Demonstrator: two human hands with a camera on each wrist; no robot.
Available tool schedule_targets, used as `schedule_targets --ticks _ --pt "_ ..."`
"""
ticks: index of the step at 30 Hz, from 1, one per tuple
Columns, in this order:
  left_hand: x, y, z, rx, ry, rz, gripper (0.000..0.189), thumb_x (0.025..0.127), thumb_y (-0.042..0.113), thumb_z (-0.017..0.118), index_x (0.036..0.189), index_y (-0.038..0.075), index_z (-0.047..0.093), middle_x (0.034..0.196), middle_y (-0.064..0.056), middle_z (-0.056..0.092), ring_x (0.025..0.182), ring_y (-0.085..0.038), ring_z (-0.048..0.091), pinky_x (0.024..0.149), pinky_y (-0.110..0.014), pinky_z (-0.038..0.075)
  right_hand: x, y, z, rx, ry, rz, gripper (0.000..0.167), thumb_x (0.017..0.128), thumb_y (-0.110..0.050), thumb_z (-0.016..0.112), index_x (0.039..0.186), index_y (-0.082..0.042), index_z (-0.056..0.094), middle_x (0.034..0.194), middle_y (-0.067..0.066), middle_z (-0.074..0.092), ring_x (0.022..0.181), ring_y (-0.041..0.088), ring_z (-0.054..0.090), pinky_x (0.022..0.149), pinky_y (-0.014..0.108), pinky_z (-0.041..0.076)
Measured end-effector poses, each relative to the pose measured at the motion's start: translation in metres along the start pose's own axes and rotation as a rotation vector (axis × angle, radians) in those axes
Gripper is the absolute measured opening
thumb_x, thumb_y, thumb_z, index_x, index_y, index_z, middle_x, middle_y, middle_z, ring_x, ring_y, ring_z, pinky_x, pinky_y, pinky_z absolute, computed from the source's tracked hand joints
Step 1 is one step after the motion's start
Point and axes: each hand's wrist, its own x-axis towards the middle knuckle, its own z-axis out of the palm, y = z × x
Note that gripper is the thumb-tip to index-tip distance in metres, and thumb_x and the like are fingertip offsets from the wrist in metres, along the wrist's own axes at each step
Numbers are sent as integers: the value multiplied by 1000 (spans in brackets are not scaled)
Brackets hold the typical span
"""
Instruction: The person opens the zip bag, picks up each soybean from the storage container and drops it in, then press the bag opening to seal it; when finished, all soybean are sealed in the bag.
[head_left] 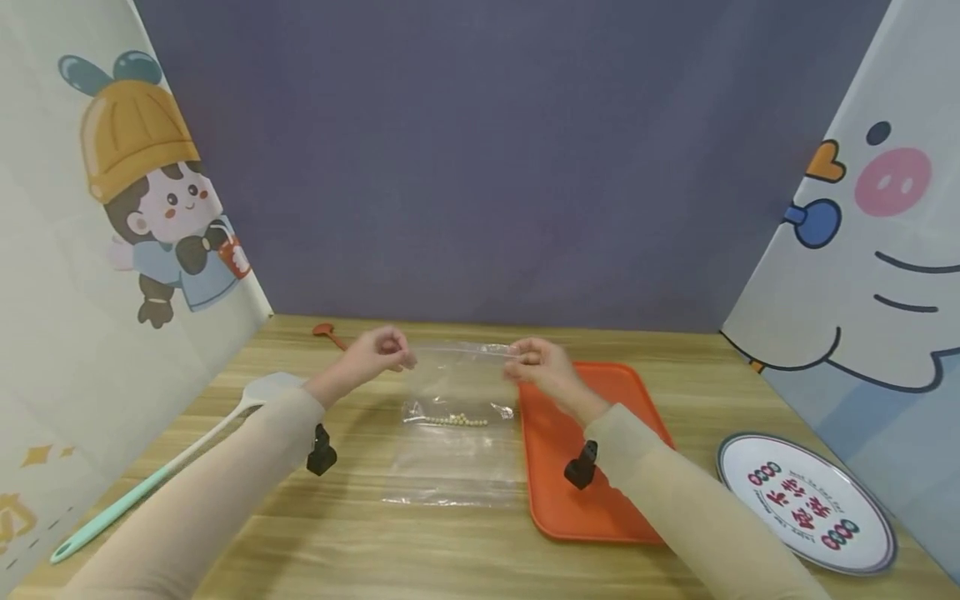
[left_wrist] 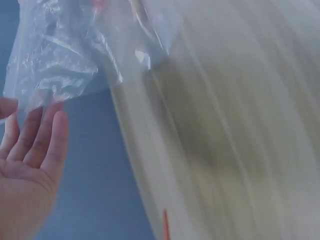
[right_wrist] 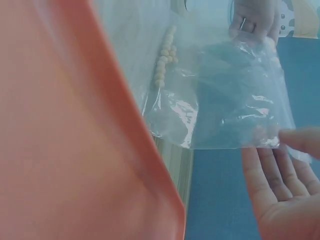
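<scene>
A clear zip bag [head_left: 461, 379] hangs upright between my two hands, its zip edge at the top. My left hand [head_left: 375, 350] pinches the top left corner. At the top right corner, my right hand [head_left: 546, 368] pinches the bag between thumb and fingers. Small round pale-yellow pieces like soybeans [head_left: 457, 420] lie in a row along the bag's bottom; the right wrist view shows these pieces [right_wrist: 165, 57] more closely. In the left wrist view, the thumb and fingers of the left hand [left_wrist: 32, 165] meet the plastic edge.
Below the bag, flat clear plastic [head_left: 453, 479] covers part of the wooden table [head_left: 360, 533]. An orange tray [head_left: 592, 508] lies under my right forearm. Farther right is a white printed plate [head_left: 806, 500]. On the left are a mint-handled spatula [head_left: 150, 492] and a small red spoon [head_left: 324, 330].
</scene>
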Motion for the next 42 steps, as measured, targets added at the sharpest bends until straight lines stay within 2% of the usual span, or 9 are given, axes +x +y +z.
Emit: schedule_targets --ticks 3,7,16,21,24,29,32,37,42 --pt "2 -3 5 -68 54 -29 20 94 2 57 110 -6 48 106 -23 66 92 -24 69 86 -44 57 4 0 6 49 11 9 38 88 4 64 125 4 53 102 25 67 79 18 70 87 56 54" --pt "3 -6 8 -86 123 -58 32 93 -3 57 121 -7 43 111 -25 60 89 -22 67 80 -35 59 13 1 15 73 40 23 43 88 5 64 129 0 54 111 31 63 76 17 67 80 52 57" --pt "8 -18 5 -41 187 -71 48 88 -11 57 133 -6 42 120 -31 53 92 -24 62 74 -30 58 40 3 32 28 72 103 44 85 5 67 128 -3 57 106 21 65 79 18 67 73 45 60" --pt "16 -27 0 14 163 -110 55 86 -11 59 138 0 45 120 -29 54 94 -27 62 80 -38 58 56 11 36 41 76 201 46 85 8 64 129 -4 57 113 26 62 77 19 67 71 38 61" --pt "23 -35 -1 36 142 -138 58 83 -12 59 139 1 47 119 -28 55 95 -27 61 81 -38 58 65 17 36 35 79 245 50 84 11 63 131 -2 55 106 21 63 72 17 66 66 33 60" --pt "34 -49 -1 5 110 -106 56 78 -15 58 132 -2 51 103 -23 60 83 -23 61 69 -30 57 75 23 35 -18 72 278 54 81 16 59 133 1 53 90 13 62 69 17 64 60 28 59" --pt "38 -50 -1 20 91 -122 55 77 -16 59 130 -2 52 99 -19 59 78 -22 60 66 -29 56 78 24 37 -37 67 302 53 80 16 57 131 3 53 84 12 61 66 17 62 60 28 59" --pt "40 -46 1 95 88 -251 55 80 -16 56 133 -3 50 116 -26 55 86 -26 60 73 -31 57 79 30 39 -25 84 355 49 80 18 55 127 6 55 77 12 58 54 15 58 53 26 57" --pt "42 -57 2 141 62 -258 54 79 -17 57 131 -7 49 117 -29 53 80 -23 58 66 -25 55 81 38 41 -22 115 381 46 79 19 56 123 6 57 77 11 57 50 13 56 51 25 57"
